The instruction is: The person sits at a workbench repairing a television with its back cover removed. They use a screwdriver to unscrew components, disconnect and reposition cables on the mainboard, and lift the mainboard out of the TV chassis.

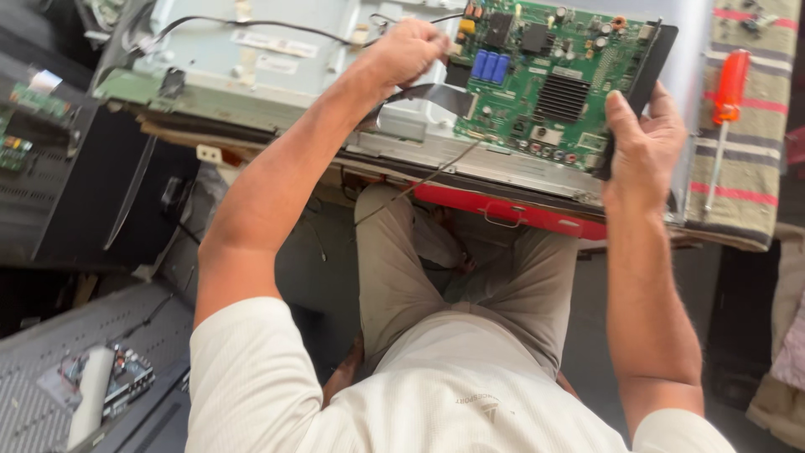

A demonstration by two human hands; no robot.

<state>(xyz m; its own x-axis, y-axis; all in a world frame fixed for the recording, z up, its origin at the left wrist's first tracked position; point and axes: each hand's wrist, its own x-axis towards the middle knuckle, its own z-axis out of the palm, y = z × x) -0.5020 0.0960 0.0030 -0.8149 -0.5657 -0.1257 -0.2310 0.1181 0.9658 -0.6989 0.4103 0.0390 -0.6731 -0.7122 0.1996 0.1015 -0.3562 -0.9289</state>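
Observation:
A green circuit board [549, 84] with blue capacitors, a black heat sink and a black side bracket is held above the metal back of a flat screen chassis [277, 63]. My right hand [644, 138] grips the board's right edge at the black bracket. My left hand [411, 49] is closed at the board's left edge, where a flat grey ribbon cable [436, 94] meets it. A thin dark wire [419, 180] hangs down from under the board.
An orange-handled screwdriver [725, 109] lies on a striped cloth [746, 184] at the right. A black panel with small green boards [33, 126] stands at the left. Another small board [126, 377] rests on a grey cover at the lower left. My knees are below the bench.

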